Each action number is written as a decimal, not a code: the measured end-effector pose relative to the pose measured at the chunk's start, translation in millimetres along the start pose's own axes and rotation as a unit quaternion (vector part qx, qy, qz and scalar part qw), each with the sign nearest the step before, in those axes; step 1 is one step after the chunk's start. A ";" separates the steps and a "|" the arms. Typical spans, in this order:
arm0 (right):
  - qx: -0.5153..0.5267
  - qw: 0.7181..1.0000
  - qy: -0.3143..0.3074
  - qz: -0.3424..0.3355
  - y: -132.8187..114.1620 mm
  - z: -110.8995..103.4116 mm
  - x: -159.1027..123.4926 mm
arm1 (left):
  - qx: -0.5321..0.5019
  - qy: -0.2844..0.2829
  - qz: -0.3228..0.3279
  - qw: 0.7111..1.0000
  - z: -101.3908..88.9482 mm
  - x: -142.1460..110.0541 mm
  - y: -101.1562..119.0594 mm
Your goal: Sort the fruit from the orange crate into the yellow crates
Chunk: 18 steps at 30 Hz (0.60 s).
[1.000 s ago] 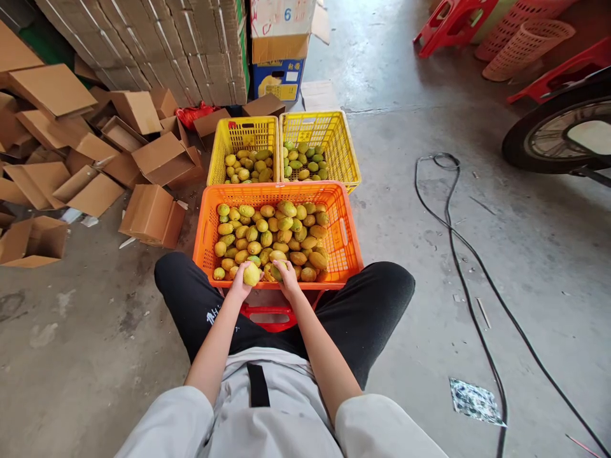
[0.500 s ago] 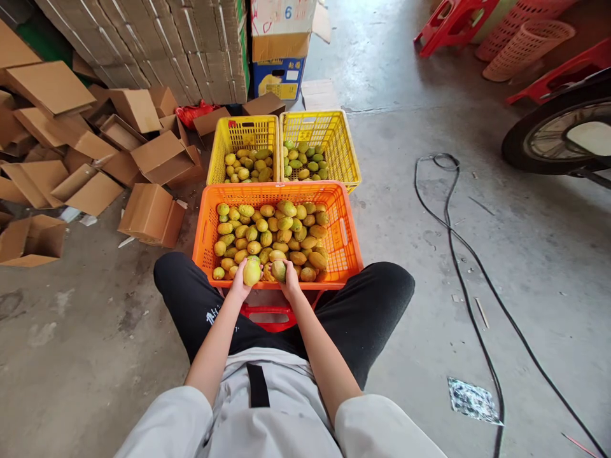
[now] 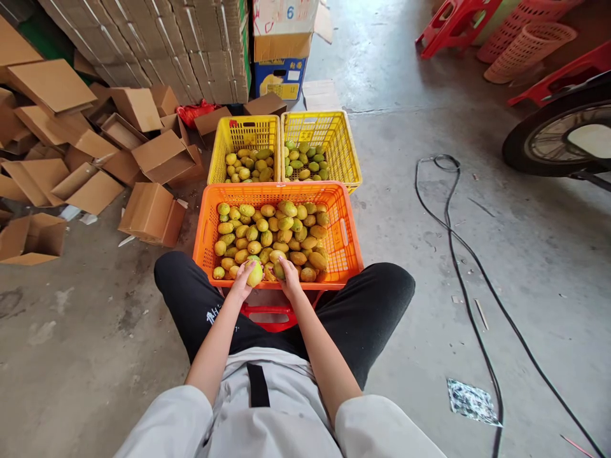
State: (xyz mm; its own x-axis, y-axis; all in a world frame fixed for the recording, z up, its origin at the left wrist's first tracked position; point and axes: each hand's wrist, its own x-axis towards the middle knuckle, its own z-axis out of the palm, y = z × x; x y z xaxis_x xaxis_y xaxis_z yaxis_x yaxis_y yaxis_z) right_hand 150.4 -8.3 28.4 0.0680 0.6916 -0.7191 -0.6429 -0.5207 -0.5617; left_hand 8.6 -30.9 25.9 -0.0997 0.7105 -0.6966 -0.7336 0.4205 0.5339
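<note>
My left hand (image 3: 242, 282) is closed around a yellow-green oval fruit (image 3: 256, 275) over the near side of an orange crate (image 3: 354, 263). My right hand (image 3: 291, 280) grips a darker green fruit (image 3: 279, 271), partly covered by its fingers. The two held fruits are close together but apart. Beneath and beyond them, a pile of oval fruits (image 3: 267, 238), yellow to green with brownish marks, fills much of the crate. The crate stands between my knees on a red plastic stool (image 3: 270, 323), mostly hidden.
Behind the orange crate stand a left yellow crate (image 3: 218, 152) and a right yellow crate (image 3: 346, 156), both holding fruit. Loose cardboard boxes (image 3: 153, 213) heap up on the left. A black cable (image 3: 470, 267) lies on the floor at right, near a motorcycle wheel (image 3: 539, 143).
Both held fruits have been turned in the fingers. My right hand rolled its fruit to show its end, then covered more of it again. The crates and pile have stayed put.
</note>
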 end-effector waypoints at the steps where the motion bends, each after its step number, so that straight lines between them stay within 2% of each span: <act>1: 0.000 1.000 0.002 0.001 0.3 -0.1 0.0 | 0.005 -0.001 0.002 1.000 0.2 -0.9 -0.6; 5: 0.001 1.000 0.000 -0.005 1.9 -1.9 0.8 | 0.009 0.004 0.001 1.000 3.3 -4.0 2.2; 8: -0.001 1.000 -0.001 -0.004 3.0 -3.9 2.4 | -0.029 0.016 -0.017 0.999 6.9 -4.6 7.1; 14: 0.007 1.000 -0.013 0.007 5.0 -5.4 4.8 | -0.072 0.077 -0.049 0.993 8.6 -2.5 11.5; 18: 0.010 1.000 -0.004 0.014 5.4 -5.7 7.7 | -0.086 0.057 -0.062 0.993 5.9 -0.8 10.5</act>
State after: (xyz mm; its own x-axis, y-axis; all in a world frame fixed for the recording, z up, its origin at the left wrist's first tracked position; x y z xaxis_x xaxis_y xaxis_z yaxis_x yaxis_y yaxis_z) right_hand 151.8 -8.6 17.5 0.0434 0.6806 -0.7314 -0.6590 -0.5307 -0.5329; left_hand 5.0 -23.7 34.8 -0.0685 0.5869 -0.8068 -0.8474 0.3925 0.3575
